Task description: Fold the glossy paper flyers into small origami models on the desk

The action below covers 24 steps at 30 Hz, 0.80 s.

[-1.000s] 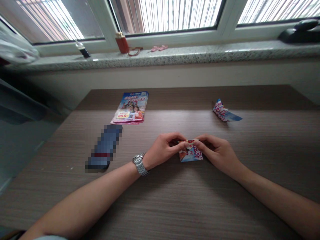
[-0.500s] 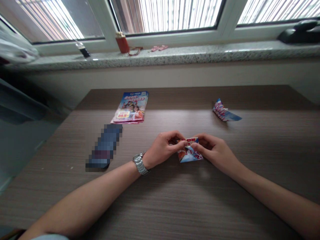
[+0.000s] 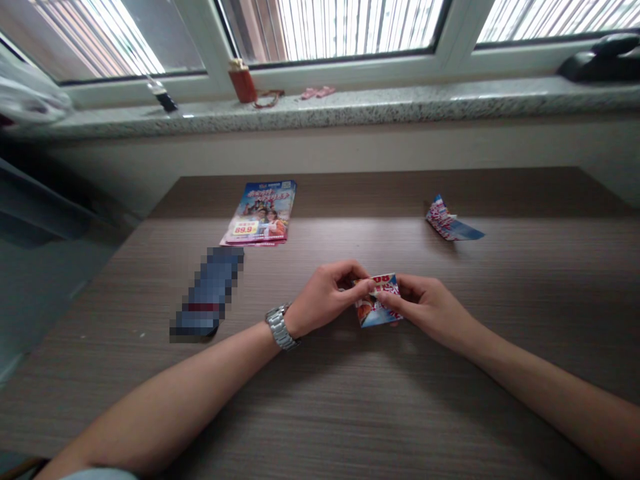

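A small folded paper flyer, printed in blue, red and white, is held just above the table between both hands. My left hand, with a metal watch on its wrist, pinches the flyer's left side, thumb on top. From the right, my right hand grips it, its thumb lying across the printed face and its other fingers mostly hidden behind. Farther back on the right, a folded paper piece with the same print rests with one blue point sticking out.
A stack of flyers lies at the back left of the wooden table. Nearer, a dark pixelated flat object lies left of my left wrist. The stone windowsill holds a red container and small pink items.
My right thumb has slid left and slightly down across the flyer, and the right fingers have shifted behind it. The left hand keeps nearly the same grip.
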Available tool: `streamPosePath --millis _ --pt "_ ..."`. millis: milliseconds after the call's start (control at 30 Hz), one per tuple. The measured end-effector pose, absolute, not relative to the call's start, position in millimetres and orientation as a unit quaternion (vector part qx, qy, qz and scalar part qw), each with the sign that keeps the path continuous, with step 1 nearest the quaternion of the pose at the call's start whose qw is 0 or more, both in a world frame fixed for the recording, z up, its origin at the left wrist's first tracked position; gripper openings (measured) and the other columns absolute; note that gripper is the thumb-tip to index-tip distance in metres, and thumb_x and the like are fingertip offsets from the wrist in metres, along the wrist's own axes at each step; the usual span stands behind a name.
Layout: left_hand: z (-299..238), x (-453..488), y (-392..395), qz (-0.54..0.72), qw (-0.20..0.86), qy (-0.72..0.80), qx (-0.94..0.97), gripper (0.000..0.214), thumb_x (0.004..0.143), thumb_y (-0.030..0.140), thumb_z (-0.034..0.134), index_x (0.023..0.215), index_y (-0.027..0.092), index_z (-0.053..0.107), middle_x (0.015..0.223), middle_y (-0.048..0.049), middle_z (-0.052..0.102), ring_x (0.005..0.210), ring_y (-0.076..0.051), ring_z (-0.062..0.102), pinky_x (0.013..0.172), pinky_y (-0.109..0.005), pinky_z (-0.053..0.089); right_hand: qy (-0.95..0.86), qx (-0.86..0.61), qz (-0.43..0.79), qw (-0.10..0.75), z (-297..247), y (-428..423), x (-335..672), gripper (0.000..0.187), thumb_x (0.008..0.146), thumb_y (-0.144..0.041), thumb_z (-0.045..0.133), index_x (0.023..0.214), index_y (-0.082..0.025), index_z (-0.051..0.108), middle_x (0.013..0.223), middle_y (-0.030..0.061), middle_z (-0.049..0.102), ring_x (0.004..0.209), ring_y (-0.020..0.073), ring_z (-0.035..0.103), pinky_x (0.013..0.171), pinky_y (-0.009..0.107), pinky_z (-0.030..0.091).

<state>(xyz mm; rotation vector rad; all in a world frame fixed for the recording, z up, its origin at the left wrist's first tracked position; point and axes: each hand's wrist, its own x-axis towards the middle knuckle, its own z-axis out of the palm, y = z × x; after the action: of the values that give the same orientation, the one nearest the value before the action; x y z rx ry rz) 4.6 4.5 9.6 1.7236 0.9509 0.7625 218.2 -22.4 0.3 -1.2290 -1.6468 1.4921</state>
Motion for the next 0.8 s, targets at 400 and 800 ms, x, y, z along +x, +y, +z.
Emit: streamPosePath --millis 400,800 --pt "7.5 5.3 3.7 0.317 0.492 0.390 0.711 0.023 0.092 0.035 0.065 0.088 0.012 0.069 0.079 -0.0019 0.067 0.069 -0.010 0.057 0.063 -0.018 0.045 -0.610 -0.471 0.570 0.284 -3.0 -23.1 217.3 0.032 0.087 -0.048 0.067 0.096 -0.018 0.074 0.086 0.0034 0.074 0.073 0.0185 0.065 0.064 0.028 0.052" --pt "5.0 3.9 5.4 0.321 0.490 0.377 0.718 0.022 0.092 0.034 0.066 0.089 0.012 0.070 0.081 -0.0026 0.069 0.070 -0.010 0.058 0.064 -0.018 0.046 -0.618 -0.455 0.576 0.282 -5.4 -21.2 220.3 0.033 0.089 -0.049 0.066 0.095 -0.018 0.074 0.084 0.0019 0.075 0.073 0.0161 0.065 0.065 0.026 0.052"
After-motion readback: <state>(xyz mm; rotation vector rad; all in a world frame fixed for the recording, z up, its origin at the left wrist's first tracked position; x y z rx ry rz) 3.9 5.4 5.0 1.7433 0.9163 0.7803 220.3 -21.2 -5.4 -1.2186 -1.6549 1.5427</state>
